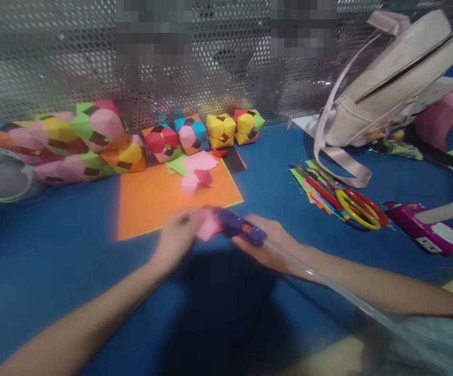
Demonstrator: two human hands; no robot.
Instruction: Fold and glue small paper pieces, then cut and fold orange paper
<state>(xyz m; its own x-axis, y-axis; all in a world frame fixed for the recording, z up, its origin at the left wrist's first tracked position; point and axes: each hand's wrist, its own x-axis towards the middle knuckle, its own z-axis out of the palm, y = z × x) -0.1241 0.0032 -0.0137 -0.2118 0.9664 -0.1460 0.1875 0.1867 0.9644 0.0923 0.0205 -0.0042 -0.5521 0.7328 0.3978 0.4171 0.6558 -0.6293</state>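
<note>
Your left hand point(181, 227) pinches the pink paper piece point(208, 230) in its fingers, seemingly to steady it before the blue glue gun point(240, 225) gripped in your right hand point(271, 240). The piece juts past your left fingertips, between both hands, over the tabletop point(271, 180); blur hides any contact with the gun.

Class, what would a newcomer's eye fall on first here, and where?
First, the orange sheet midway on the blue surface. Behind it and leftward, colourful paper balls line the perforated panel. Nearer, the right hand holds a blue glue gun beside pink paper in the left hand.
</note>
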